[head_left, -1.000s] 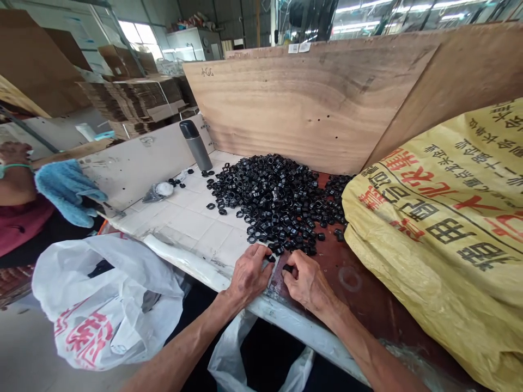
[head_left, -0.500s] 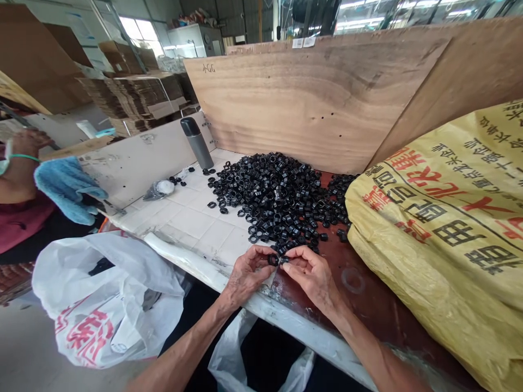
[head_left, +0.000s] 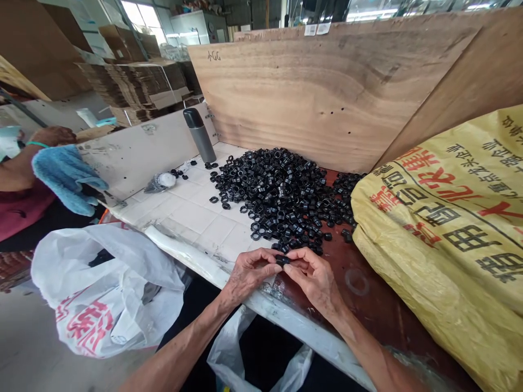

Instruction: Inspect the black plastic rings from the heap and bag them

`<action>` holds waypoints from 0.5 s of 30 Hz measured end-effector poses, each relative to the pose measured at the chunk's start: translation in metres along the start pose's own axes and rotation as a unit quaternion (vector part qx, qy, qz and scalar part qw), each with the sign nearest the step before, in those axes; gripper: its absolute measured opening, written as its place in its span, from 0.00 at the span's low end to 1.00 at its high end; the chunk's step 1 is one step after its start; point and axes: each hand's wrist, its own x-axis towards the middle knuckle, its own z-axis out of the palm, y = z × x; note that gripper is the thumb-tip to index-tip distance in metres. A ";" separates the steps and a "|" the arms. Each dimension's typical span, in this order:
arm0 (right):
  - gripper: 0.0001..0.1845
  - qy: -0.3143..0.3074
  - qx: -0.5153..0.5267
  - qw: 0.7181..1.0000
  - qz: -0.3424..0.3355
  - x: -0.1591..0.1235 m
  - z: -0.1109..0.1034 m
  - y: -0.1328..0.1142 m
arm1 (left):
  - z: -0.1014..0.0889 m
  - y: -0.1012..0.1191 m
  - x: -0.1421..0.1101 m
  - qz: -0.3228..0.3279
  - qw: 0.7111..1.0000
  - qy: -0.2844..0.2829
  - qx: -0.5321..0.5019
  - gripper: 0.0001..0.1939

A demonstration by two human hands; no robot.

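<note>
Between the fingertips of both hands is a small black plastic ring (head_left: pixel 281 260), partly covered by the fingers. My left hand (head_left: pixel 252 270) pinches it from the left. From the other side, my right hand (head_left: pixel 312 275) grips it between thumb and forefinger. Whether it is one piece or two pressed together I cannot make out. Just beyond my fingertips lies a large heap of similar black rings (head_left: pixel 281 190), spread over white tiles and a reddish-brown board.
A yellow printed sack (head_left: pixel 433 261) fills the right side. Wooden boards (head_left: pixel 310 103) wall the back. A grey bottle (head_left: pixel 200 136) stands behind the heap. White plastic bags (head_left: pixel 118 294) hang at the front left. A co-worker's arm (head_left: pixel 24 158) shows at far left, near a blue cloth (head_left: pixel 67 177).
My fingertips have come closer together, and the black ring, earlier seen with its opening and a second dark bit apart, now looks like one short piece. The view has shifted slightly.
</note>
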 end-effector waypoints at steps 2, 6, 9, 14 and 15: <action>0.08 0.004 -0.008 1.000 -0.011 0.000 0.000 -0.001 | 0.000 0.001 0.000 -0.007 1.000 -0.003 0.006 0.07; 0.07 0.017 -0.066 0.996 -0.053 0.000 0.000 -0.004 | 0.001 0.000 0.000 -0.010 0.999 -0.008 -0.041 0.08; 0.06 0.025 -0.118 0.988 -0.095 0.000 0.001 -0.004 | 0.002 -0.002 0.000 -0.009 0.997 -0.004 -0.074 0.15; 0.11 0.044 -0.215 0.959 -0.182 -0.001 0.002 0.003 | 0.002 -0.003 0.000 -0.003 0.999 -0.028 -0.032 0.13; 0.09 0.040 -0.231 0.952 -0.198 -0.001 0.002 0.005 | 0.002 -0.004 0.000 0.001 0.999 -0.030 -0.023 0.12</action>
